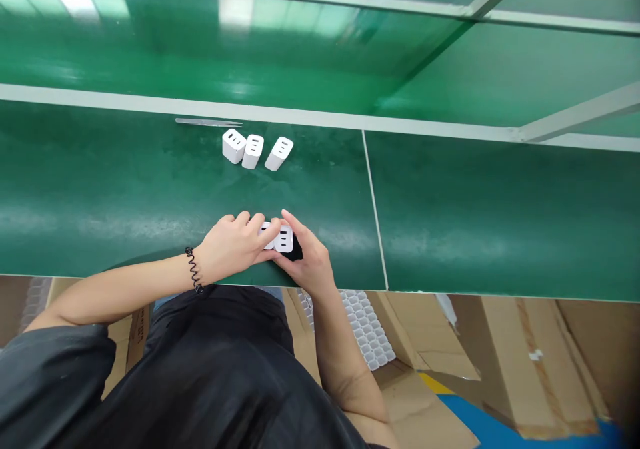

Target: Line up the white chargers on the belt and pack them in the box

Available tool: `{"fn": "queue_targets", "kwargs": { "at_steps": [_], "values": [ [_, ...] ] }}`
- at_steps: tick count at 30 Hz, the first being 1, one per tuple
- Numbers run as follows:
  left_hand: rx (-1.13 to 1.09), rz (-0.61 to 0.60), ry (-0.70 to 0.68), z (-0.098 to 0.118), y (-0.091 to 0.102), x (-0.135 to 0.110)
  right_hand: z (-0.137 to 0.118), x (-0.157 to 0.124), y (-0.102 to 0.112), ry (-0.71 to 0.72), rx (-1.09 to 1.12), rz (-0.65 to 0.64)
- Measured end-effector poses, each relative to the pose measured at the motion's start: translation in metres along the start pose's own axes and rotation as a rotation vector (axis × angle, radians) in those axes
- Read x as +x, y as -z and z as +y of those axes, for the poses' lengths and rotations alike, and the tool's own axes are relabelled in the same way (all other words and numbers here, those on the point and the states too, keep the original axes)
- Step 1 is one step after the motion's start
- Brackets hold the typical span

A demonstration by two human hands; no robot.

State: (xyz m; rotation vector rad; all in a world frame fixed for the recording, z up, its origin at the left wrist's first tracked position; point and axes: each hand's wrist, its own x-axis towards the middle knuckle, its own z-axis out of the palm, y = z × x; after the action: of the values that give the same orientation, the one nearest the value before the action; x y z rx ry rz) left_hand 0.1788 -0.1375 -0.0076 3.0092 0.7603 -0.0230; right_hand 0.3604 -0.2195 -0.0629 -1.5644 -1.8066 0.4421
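Observation:
Near the front edge of the green table, my two hands meet around two white USB chargers standing side by side, ports facing up. My left hand [233,243] is closed on the left charger [267,237], and its fingers cover much of it. The right charger [283,239] is gripped by my right hand [313,259], thumb and fingers curved around its side. A dark patch shows between that charger and my right palm; I cannot tell what it is. Farther back stand three similar white chargers, a left one [233,147], a middle one [253,151] and a right one [279,154].
Metal tweezers [207,123] lie behind the chargers, along a pale frame rail [310,117]. A light seam [375,212] crosses the green tabletop [475,222] to the right. Below the front edge are open cardboard boxes [515,362] and a white cell tray [367,329].

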Motion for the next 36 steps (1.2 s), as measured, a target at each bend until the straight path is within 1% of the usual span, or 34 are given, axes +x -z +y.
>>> {"fn": "queue_targets", "kwargs": {
  "at_steps": [4, 7, 9, 11, 12, 13, 15, 16, 18, 19, 20, 21, 23, 24, 27, 29, 31, 33, 36],
  "values": [
    [0.013, -0.017, -0.008, 0.002, 0.001, 0.003, -0.002, 0.001, 0.001, 0.009, 0.001, 0.0],
    [-0.011, -0.022, -0.012, 0.0, 0.004, 0.002, -0.008, 0.003, 0.003, 0.02, 0.017, 0.017],
    [-0.071, -0.011, 0.021, -0.004, 0.008, -0.002, -0.014, 0.005, 0.004, 0.034, 0.033, 0.036],
    [-0.225, 0.038, 0.115, -0.01, 0.014, -0.011, -0.024, 0.008, 0.004, 0.072, 0.074, 0.059],
    [-0.357, 0.087, 0.183, -0.013, 0.017, -0.017, -0.029, 0.01, 0.004, 0.099, 0.099, 0.076],
    [-0.535, 0.142, 0.257, -0.016, 0.019, -0.024, -0.035, 0.012, 0.004, 0.129, 0.118, 0.1],
    [-1.002, 0.252, 0.44, -0.02, 0.021, -0.04, -0.049, 0.014, 0.004, 0.194, 0.122, 0.146],
    [-1.261, 0.275, 0.54, -0.02, 0.021, -0.048, -0.056, 0.015, 0.004, 0.23, 0.106, 0.158],
    [-1.721, 0.232, 0.698, -0.018, 0.017, -0.064, -0.07, 0.017, 0.003, 0.32, 0.07, 0.143],
    [-1.896, 0.209, 0.744, -0.015, 0.014, -0.071, -0.077, 0.017, 0.001, 0.367, 0.062, 0.124],
    [-2.038, 0.208, 0.754, -0.012, 0.011, -0.078, -0.085, 0.018, 0.0, 0.412, 0.063, 0.103],
    [-2.152, 0.233, 0.734, -0.009, 0.007, -0.084, -0.093, 0.019, -0.002, 0.453, 0.07, 0.082],
    [-2.323, 0.327, 0.682, -0.001, 0.0, -0.094, -0.108, 0.021, -0.006, 0.52, 0.088, 0.031],
    [-2.386, 0.347, 0.673, 0.002, -0.004, -0.099, -0.115, 0.022, -0.008, 0.546, 0.096, 0.0],
    [-2.485, 0.29, 0.698, 0.011, -0.012, -0.113, -0.133, 0.023, -0.012, 0.596, 0.12, -0.093],
    [-2.518, 0.305, 0.703, 0.015, -0.015, -0.122, -0.142, 0.024, -0.014, 0.621, 0.144, -0.151],
    [-2.541, 0.396, 0.687, 0.019, -0.016, -0.132, -0.149, 0.023, -0.017, 0.653, 0.162, -0.217],
    [-2.541, 0.533, 0.695, 0.024, -0.018, -0.143, -0.156, 0.023, -0.02, 0.703, 0.158, -0.261],
    [-2.508, 0.818, 0.752, 0.036, -0.021, -0.16, -0.166, 0.021, -0.028, 0.83, 0.087, -0.271]
  ]
}}
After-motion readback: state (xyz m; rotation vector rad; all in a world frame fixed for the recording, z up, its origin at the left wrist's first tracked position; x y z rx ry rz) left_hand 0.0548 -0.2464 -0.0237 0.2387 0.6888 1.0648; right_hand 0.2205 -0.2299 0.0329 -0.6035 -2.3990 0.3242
